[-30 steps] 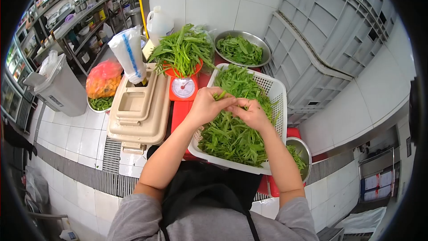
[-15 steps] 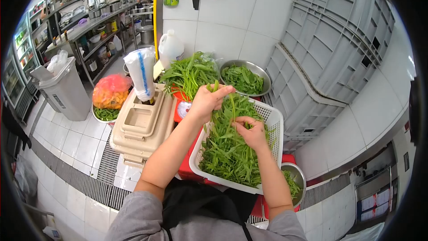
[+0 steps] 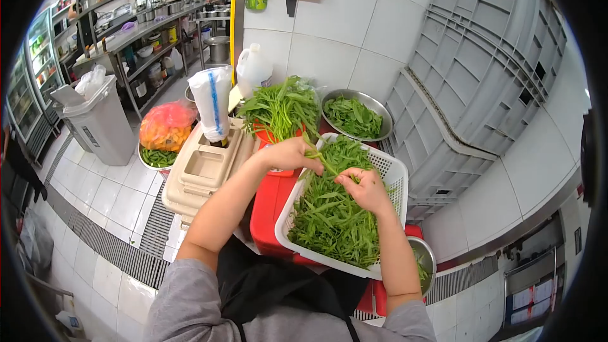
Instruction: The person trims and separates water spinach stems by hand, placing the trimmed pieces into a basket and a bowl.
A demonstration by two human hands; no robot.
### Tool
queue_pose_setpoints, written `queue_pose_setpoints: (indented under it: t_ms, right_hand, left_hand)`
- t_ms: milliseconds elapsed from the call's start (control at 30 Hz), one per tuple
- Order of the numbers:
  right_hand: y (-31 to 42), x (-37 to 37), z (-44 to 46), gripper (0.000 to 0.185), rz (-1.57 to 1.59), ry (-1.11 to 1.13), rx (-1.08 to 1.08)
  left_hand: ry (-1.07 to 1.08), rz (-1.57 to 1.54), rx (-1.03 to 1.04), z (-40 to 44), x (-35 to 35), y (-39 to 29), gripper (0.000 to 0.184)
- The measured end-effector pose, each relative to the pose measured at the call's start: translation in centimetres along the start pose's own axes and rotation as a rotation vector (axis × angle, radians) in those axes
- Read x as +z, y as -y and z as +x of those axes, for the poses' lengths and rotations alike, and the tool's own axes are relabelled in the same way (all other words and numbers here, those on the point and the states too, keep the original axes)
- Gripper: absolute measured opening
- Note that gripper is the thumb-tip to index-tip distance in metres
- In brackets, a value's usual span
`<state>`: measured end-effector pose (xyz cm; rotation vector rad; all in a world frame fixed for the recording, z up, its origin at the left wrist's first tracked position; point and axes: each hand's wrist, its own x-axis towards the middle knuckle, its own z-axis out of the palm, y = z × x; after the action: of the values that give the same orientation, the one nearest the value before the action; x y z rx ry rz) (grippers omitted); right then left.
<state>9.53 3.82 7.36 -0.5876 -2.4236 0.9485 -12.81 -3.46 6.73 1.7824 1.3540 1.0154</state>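
Observation:
My left hand point(image 3: 296, 154) is closed on a green vegetable stalk point(image 3: 329, 168) above the far left part of a white perforated basket point(image 3: 284, 235). At the stalk's other end, the thumb and fingers of my right hand point(image 3: 367, 190) pinch it. Long-leaved greens point(image 3: 335, 218) fill the basket below both hands. Just beyond my left hand, a heap of uncut leafy stalks point(image 3: 285, 106) rests on something red. Behind the basket, a steel bowl point(image 3: 387, 128) holds more green leaves. A second steel bowl point(image 3: 430, 267) with greens is partly hidden by my right forearm.
A red stool-like surface point(image 3: 267, 218) supports the basket. To the left stand a beige lidded container point(image 3: 204, 166), a bagged orange heap point(image 3: 166, 128) and a grey bin point(image 3: 109, 130). Large grey crates point(image 3: 481, 44) rise on the right. A white jug point(image 3: 256, 68) stands by the wall.
My left hand has come down and tipped forward, with the stalk now slanting between both hands instead of upright. My right hand stays pinched on it. The view has shifted slightly.

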Motion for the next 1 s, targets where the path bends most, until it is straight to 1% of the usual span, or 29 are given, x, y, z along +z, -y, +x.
queue_pose_setpoints:
  t_ms: [67,100,200,267,333,367,433,467,500,533,567,600,633,667,733,767,800,833,867,900,933,967,1000]
  right_hand:
    - [-1.2,-0.3,-0.3,0.018,0.045,0.042,0.03]
    - [-1.6,-0.3,-0.5,0.018,0.119,0.032,0.039]
    - [-1.6,-0.7,-0.6,0.018,0.407,0.094,0.29]
    - [-1.8,-0.4,-0.5,0.019,0.55,0.115,0.334]
    - [-2.3,0.0,-0.7,0.019,0.645,0.123,0.365]
    - [-2.6,0.2,-0.7,0.019,0.666,0.122,0.374]
    - [-3.1,0.0,-1.1,0.019,0.691,0.156,0.418]
    - [-3.2,0.2,-1.2,0.019,0.581,0.061,0.342]
    - [-3.1,0.7,-1.2,0.02,0.469,-0.03,0.265]
    - [-2.8,1.1,-1.1,0.02,0.357,-0.119,0.187]
    - [-2.2,1.1,-1.1,0.02,0.257,-0.153,0.154]
    - [-2.4,1.1,-1.0,0.018,0.173,-0.168,0.071]
    - [-2.5,1.3,-0.8,0.016,0.089,-0.18,-0.016]
    - [-2.5,1.5,-0.6,0.014,0.005,-0.189,-0.105]
    - [-1.9,2.0,-1.0,0.011,0.032,-0.332,-0.187]
    - [-1.6,2.3,-0.8,0.009,0.051,-0.403,-0.246]
    - [-1.8,2.7,-0.7,0.007,0.076,-0.502,-0.263]
    - [-2.6,3.1,-0.9,0.006,0.111,-0.598,-0.28]
    - [-4.1,3.4,-1.0,0.013,0.283,-0.623,-0.133]
    - [-4.7,4.1,-1.1,0.021,0.526,-0.67,-0.01]
    - [-5.3,4.2,-0.4,0.024,0.595,-0.625,0.034]
    - [-6.0,4.2,-0.1,0.027,0.657,-0.589,0.088]
    - [-6.4,4.1,-0.4,0.03,0.712,-0.561,0.156]
  left_hand:
    - [-0.083,-0.067,0.013,-0.4,-0.5,0.6,0.013]
    - [-0.145,-0.213,-0.061,-0.5,-0.3,0.8,0.015]
    - [-0.337,-0.647,-0.281,-0.5,0.2,1.7,0.021]
    - [-0.379,-0.796,-0.247,0.0,2.1,2.2,0.022]
    - [-0.403,-0.905,-0.218,0.4,3.5,1.0,0.022]
    - [-0.418,-0.778,-0.154,0.6,4.2,0.1,0.021]
    - [-0.538,-0.523,-0.078,1.7,5.3,0.3,0.02]
    - [-0.595,-0.393,-0.039,2.2,5.6,0.6,0.02]
    - [-0.599,-0.35,0.009,2.4,5.8,0.4,0.02]
    - [-0.576,-0.258,-0.01,2.4,6.2,0.2,0.018]
    - [-0.55,-0.164,-0.028,2.1,6.6,-0.1,0.016]
    - [-0.524,-0.068,-0.045,1.8,6.8,-1.1,0.015]
    - [-0.491,-0.099,-0.073,1.4,7.1,-2.0,0.015]
    - [-0.534,-0.179,-0.061,1.3,7.5,-1.8,0.016]
    - [-0.636,-0.332,-0.039,0.9,8.2,-1.1,0.018]
    - [-0.724,-0.536,-0.124,0.9,8.8,-0.3,0.018]
    - [-0.798,-0.839,-0.254,0.4,8.4,-0.6,0.018]
    - [-0.849,-0.903,-0.242,0.1,7.8,0.9,0.018]
    - [-0.898,-0.974,-0.227,-0.1,7.4,2.8,0.017]
    - [-0.826,-1.069,-0.258,-0.5,7.5,3.6,0.014]
    - [-0.735,-1.167,-0.291,-0.5,7.6,3.9,0.012]
    - [-0.661,-1.172,-0.354,-0.1,7.9,4.2,0.012]
    - [-0.611,-1.11,-0.35,0.0,7.9,4.1,0.013]
